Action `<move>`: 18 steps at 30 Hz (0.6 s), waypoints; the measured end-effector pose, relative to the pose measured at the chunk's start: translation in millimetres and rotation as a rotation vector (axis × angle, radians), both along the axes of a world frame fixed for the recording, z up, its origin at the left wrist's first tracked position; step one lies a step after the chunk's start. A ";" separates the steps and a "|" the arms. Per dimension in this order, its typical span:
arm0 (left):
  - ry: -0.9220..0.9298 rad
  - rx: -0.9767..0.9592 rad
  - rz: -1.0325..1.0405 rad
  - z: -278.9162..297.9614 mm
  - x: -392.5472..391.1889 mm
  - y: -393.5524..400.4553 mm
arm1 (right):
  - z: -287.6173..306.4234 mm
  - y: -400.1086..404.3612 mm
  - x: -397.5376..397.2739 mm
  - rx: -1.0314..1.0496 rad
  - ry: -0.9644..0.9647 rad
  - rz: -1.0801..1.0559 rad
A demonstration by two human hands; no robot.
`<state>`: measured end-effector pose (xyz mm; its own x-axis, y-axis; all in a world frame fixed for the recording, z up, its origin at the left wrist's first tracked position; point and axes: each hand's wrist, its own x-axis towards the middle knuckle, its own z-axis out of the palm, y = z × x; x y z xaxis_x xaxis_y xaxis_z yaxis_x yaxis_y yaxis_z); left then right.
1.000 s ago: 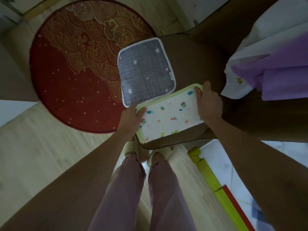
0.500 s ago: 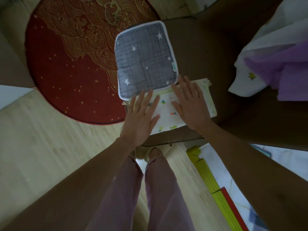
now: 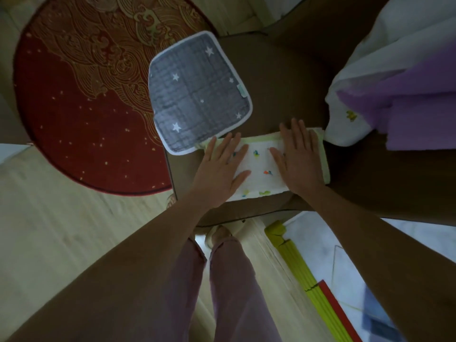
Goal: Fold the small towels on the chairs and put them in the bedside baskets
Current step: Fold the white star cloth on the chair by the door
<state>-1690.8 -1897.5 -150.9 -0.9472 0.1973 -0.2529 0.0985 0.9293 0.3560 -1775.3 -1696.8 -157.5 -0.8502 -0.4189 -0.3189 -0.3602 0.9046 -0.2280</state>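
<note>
Both palms are down flat on the folded white towel with green trim and small coloured prints, which lies near the front edge of the brown chair seat. The left hand covers the towel's left end, fingers straight and slightly fanned, pointing away from the body, thumb out to the right across the white cloth. The right hand presses the right half, fingers straight and close together, reaching just past the far green edge, thumb angled left toward the middle. Neither hand curls round anything; both lie pressed on top. Between the two thumbs a bare strip of towel shows, with blue, yellow, orange and green specks. The towel looks like a flat rectangle, doubled over, green binding along the far and right edges, its near edge close to the seat's rim.

Just beyond the left fingertips, the grey square towel with white stars and white border lies spread open, one corner touching or overlapping the folded towel, its left part hanging off the seat over the round red rug with gold wave pattern. To the right, white and purple cloth is heaped beside the towel's far right corner. Below, pink trousers and pale wood floor.
</note>
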 end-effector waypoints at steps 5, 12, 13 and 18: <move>0.162 0.178 0.251 9.1 -17.8 -72.1 | 9.4 -62.4 -35.3 -0.280 0.092 0.140; -0.130 0.083 0.059 -3.7 -32.7 -138.9 | 11.4 -112.5 -80.4 -0.105 -0.143 0.427; -0.164 0.062 0.037 -5.1 -34.5 -138.5 | 11.3 -114.2 -82.4 -0.094 -0.131 0.440; -0.051 0.092 0.039 -10.3 -36.7 -137.8 | 9.5 -120.1 -83.4 -0.062 -0.092 0.470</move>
<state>-1727.5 -2035.3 -161.1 -0.9409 0.1851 -0.2838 0.0422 0.8951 0.4439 -1858.7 -1816.9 -147.9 -0.5332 -0.7718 -0.3464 -0.7026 0.6321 -0.3268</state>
